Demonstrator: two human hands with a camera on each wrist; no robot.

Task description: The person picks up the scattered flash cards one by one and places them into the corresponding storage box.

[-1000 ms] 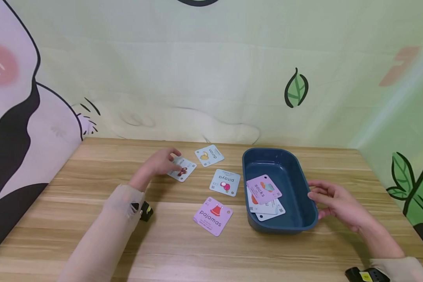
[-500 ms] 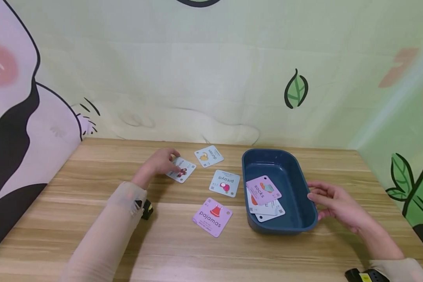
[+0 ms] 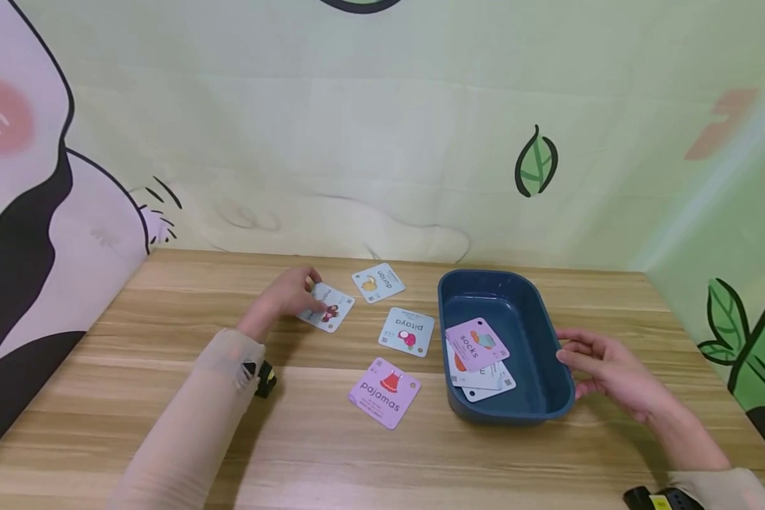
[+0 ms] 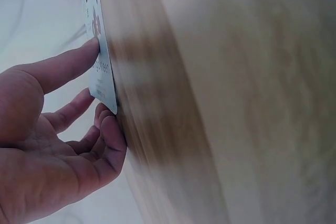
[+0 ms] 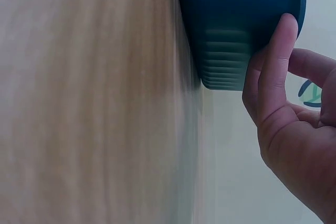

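- Fruit card (image 3: 336, 307), pale with a dark red fruit, sits between the thumb and forefinger of the left hand (image 3: 287, 292); they pinch it with hardly any gap, the other fingers curling loosely.
- From the left wrist you see the forefinger tip behind the card and lettering ending "gosteen"; from the head that finger is hardly to be made out, and part of the word hides under the thumb. I can't tell whether the card's far edge touches the table (image 3: 293, 439).
- Right-hand fingers, partly bent and spread, touch the outside of the blue box (image 3: 532, 361) by its rim; the right wrist view shows the ridged end wall below those fingers, while only the head view shows inside.
- Four cards outside the box, counting the pinched one: durian card (image 3: 379, 282) just right of the left fingers, pitaya card (image 3: 406, 331) a little farther right, pajamas card (image 3: 385, 394) nearer the person.
- Three cards show in the box, left of the right fingers: socks card (image 3: 477, 341) on top, partly covering two pale cards (image 3: 484, 386).
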